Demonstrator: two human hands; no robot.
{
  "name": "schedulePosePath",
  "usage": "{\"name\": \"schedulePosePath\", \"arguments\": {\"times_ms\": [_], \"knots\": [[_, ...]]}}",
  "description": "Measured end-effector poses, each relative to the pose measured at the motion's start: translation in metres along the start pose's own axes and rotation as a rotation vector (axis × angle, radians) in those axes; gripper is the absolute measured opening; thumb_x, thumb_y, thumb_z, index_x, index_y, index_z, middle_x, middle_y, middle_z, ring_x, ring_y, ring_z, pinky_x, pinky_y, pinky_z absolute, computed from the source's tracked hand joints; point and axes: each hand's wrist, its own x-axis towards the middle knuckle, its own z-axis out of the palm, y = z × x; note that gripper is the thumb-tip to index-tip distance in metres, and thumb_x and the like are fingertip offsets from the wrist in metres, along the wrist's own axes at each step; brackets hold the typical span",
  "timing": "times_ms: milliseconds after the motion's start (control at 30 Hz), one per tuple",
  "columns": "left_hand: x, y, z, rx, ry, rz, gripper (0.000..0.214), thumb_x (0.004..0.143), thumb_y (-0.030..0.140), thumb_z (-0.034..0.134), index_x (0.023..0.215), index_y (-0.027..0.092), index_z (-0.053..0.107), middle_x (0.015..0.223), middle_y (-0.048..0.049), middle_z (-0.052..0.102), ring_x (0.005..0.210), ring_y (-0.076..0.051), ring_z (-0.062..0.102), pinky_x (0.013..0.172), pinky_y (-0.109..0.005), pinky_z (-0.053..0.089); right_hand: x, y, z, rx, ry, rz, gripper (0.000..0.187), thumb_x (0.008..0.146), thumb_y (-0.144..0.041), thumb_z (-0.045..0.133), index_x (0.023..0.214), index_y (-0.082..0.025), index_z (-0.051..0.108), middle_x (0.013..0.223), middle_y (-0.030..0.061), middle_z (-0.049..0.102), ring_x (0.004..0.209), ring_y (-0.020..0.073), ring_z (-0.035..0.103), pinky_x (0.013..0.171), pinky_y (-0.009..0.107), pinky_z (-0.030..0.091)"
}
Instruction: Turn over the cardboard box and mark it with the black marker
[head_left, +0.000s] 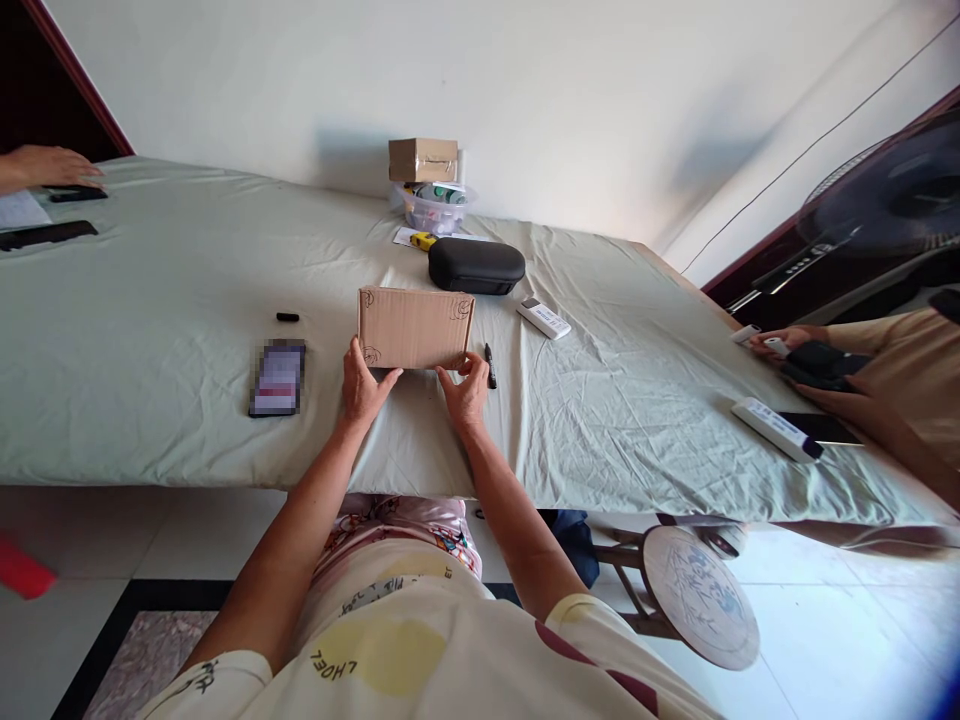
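A flat brown cardboard box (pixel 416 328) is between my hands, with dark pen drawings in three of its corners. My left hand (pixel 365 388) grips its near left corner, thumb along the near edge. At the near right corner, my right hand (pixel 465 390) closes on the box in the same way. Just right of that hand lies a black marker pen (pixel 490 366) on the cloth. A small black cap-like piece (pixel 287 317) and a phone (pixel 277 378) with a lit, blurred screen lie to the left.
Behind the box are a black hard case (pixel 477 265), a yellow tape measure (pixel 424 241) and a plastic tub (pixel 436 212) with a small carton (pixel 423 160) above. White devices (pixel 544 318) lie rightward. Other people's hands show at left (pixel 56 168) and right (pixel 795 340). A stool (pixel 701 597) stands below.
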Motion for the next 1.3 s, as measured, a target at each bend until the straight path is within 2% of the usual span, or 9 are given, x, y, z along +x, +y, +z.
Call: {"name": "schedulePosePath", "arguments": {"times_ms": [167,300,400,533,700,933,1067,1167,1300], "knots": [[-0.005,0.015,0.011,0.066,0.048,-0.031,0.127,0.072,0.061,0.09,0.163,0.007,0.022,0.157,-0.0354,0.043,0.148,-0.048,0.046,0.122,-0.061,0.041,-0.006,-0.007,0.012,-0.078,0.031,0.058,0.071,0.077,-0.058,0.08,0.129,-0.022,0.049,0.112,0.0103,0.058,0.103,0.0268,0.058,0.089,0.043,0.051],[-0.007,0.022,0.018,0.083,0.071,-0.069,0.13,0.07,0.061,0.092,0.162,0.003,0.021,0.154,-0.0385,0.044,0.147,-0.051,0.046,0.122,-0.062,0.04,-0.008,-0.009,0.016,-0.107,0.042,0.081,0.077,0.076,-0.06,0.081,0.131,-0.02,0.047,0.114,0.0129,0.059,0.108,0.0301,0.058,0.094,0.049,0.05],[-0.008,0.02,0.018,0.058,0.073,-0.096,0.127,0.072,0.059,0.091,0.163,0.006,0.021,0.155,-0.0366,0.045,0.147,-0.049,0.047,0.121,-0.062,0.042,-0.007,-0.007,0.014,-0.058,0.027,0.058,0.07,0.078,-0.055,0.082,0.129,-0.021,0.049,0.111,0.0105,0.059,0.105,0.0274,0.058,0.094,0.047,0.051],[-0.006,0.011,0.014,0.021,0.064,-0.102,0.12,0.076,0.051,0.09,0.163,0.006,0.021,0.158,-0.0364,0.042,0.151,-0.047,0.045,0.124,-0.06,0.041,-0.003,0.0,0.009,0.045,-0.02,0.011,0.049,0.085,-0.042,0.075,0.125,-0.022,0.054,0.106,0.0067,0.06,0.092,0.0203,0.059,0.089,0.039,0.053],[-0.001,-0.006,0.013,-0.045,0.053,-0.09,0.099,0.086,0.043,0.083,0.162,0.011,0.029,0.163,-0.031,0.044,0.155,-0.04,0.043,0.128,-0.055,0.038,0.005,0.008,0.003,0.124,-0.02,-0.02,0.031,0.092,-0.033,0.062,0.121,-0.023,0.062,0.097,0.0045,0.064,0.084,0.0175,0.061,0.084,0.036,0.056],[0.003,-0.017,0.009,-0.11,0.022,-0.06,0.071,0.098,0.034,0.065,0.16,0.016,0.038,0.158,-0.0246,0.054,0.147,-0.032,0.056,0.122,-0.047,0.048,0.013,0.016,-0.002,0.151,0.008,0.026,0.029,0.092,-0.029,0.05,0.114,-0.022,0.067,0.087,0.0024,0.069,0.085,0.0188,0.065,0.089,0.038,0.055],[0.004,-0.019,0.006,-0.112,0.016,-0.099,0.057,0.102,0.03,0.053,0.156,0.015,0.044,0.151,-0.0227,0.062,0.14,-0.03,0.062,0.118,-0.047,0.052,0.013,0.016,-0.003,0.158,-0.001,0.056,0.029,0.087,-0.026,0.05,0.11,-0.022,0.066,0.084,0.0014,0.069,0.08,0.0179,0.065,0.083,0.035,0.055],[0.005,-0.02,0.005,-0.097,0.024,-0.15,0.052,0.1,0.024,0.05,0.152,0.015,0.049,0.141,-0.0226,0.068,0.13,-0.03,0.069,0.112,-0.047,0.055,0.012,0.012,-0.006,0.136,-0.023,0.088,0.027,0.082,-0.023,0.051,0.105,-0.022,0.065,0.084,0.0019,0.071,0.076,0.017,0.065,0.078,0.032,0.054],[0.006,-0.017,0.002,-0.048,0.064,-0.208,0.048,0.094,0.016,0.054,0.142,0.016,0.057,0.126,-0.0198,0.076,0.119,-0.03,0.074,0.106,-0.045,0.058,0.011,0.004,-0.011,0.072,-0.105,0.157,0.024,0.078,-0.022,0.052,0.1,-0.022,0.063,0.078,0.0003,0.07,0.069,0.0169,0.064,0.071,0.03,0.05]]}}
